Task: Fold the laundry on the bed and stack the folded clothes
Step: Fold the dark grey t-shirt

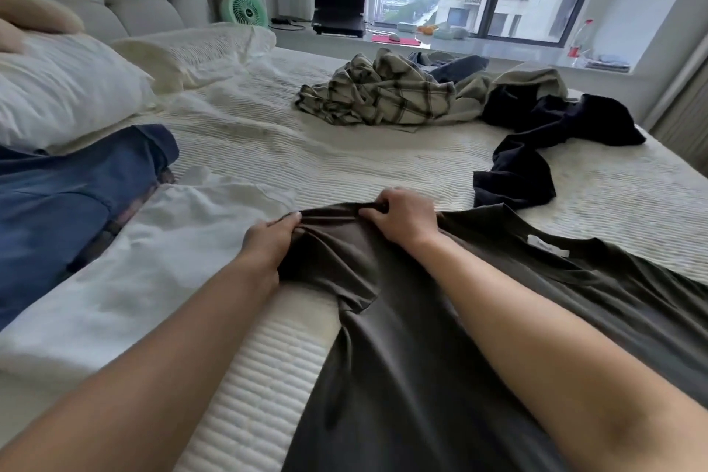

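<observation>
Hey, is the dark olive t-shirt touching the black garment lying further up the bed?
Cannot tell. In the head view the dark olive t-shirt and the black garment come very close near the shoulder, but neither a clear gap nor overlap shows.

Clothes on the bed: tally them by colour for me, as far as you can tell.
Olive-brown: 1, T-shirt gripped by both hands
White: 1
Blue: 1
Plaid: 1
Black: 1
Khaki: 1
Grey-blue, partly hidden: 1
Total: 7
</observation>
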